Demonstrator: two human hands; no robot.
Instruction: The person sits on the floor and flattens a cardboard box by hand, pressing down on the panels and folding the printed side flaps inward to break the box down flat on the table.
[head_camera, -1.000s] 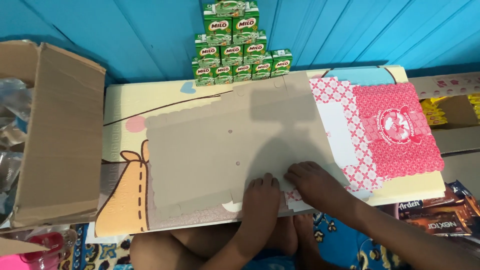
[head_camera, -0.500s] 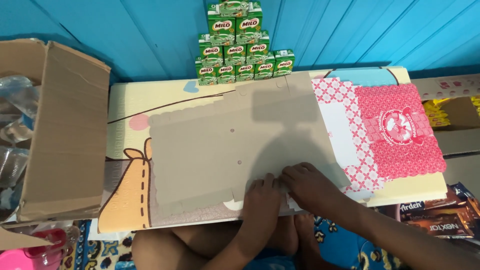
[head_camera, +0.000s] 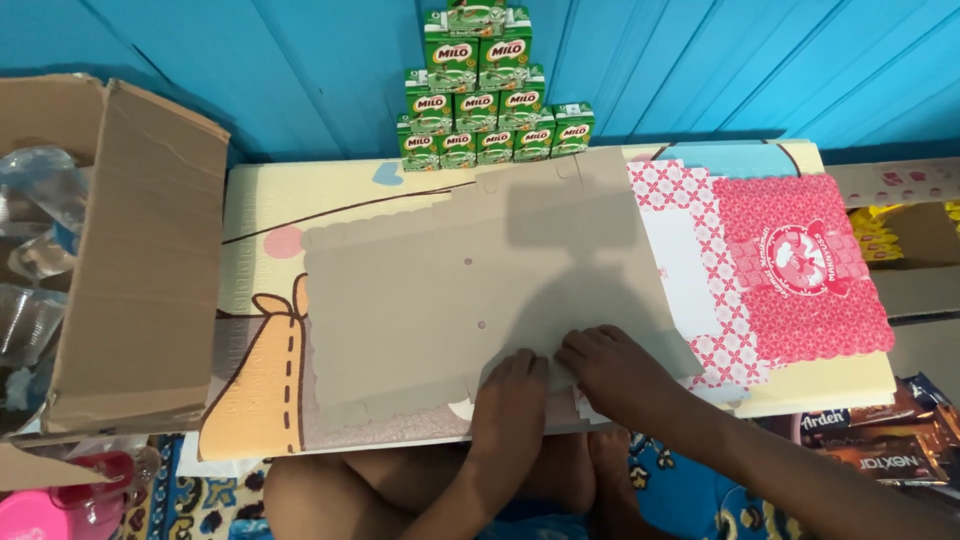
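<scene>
A flat grey-brown unfolded carton blank (head_camera: 450, 290) lies on a low table with a cartoon-print top (head_camera: 260, 270). Beside it on the right lies another flat blank with a red and white pattern (head_camera: 800, 260). My left hand (head_camera: 512, 395) presses palm-down on the near edge of the grey blank. My right hand (head_camera: 610, 365) rests just beside it, fingers on the same near edge where the grey and red blanks meet. Neither hand grips anything; both lie flat on the cardboard.
A stack of small green drink cartons (head_camera: 485, 90) stands at the table's far edge against a blue wall. An open brown cardboard box (head_camera: 130, 250) with clear plastic inside sits on the left. Snack packets (head_camera: 880, 440) lie at lower right, pink plastic items (head_camera: 40, 505) at lower left.
Both hands stay on the near edge of the grey blank; my right hand has slid slightly left toward the left hand. The view has shifted a little.
</scene>
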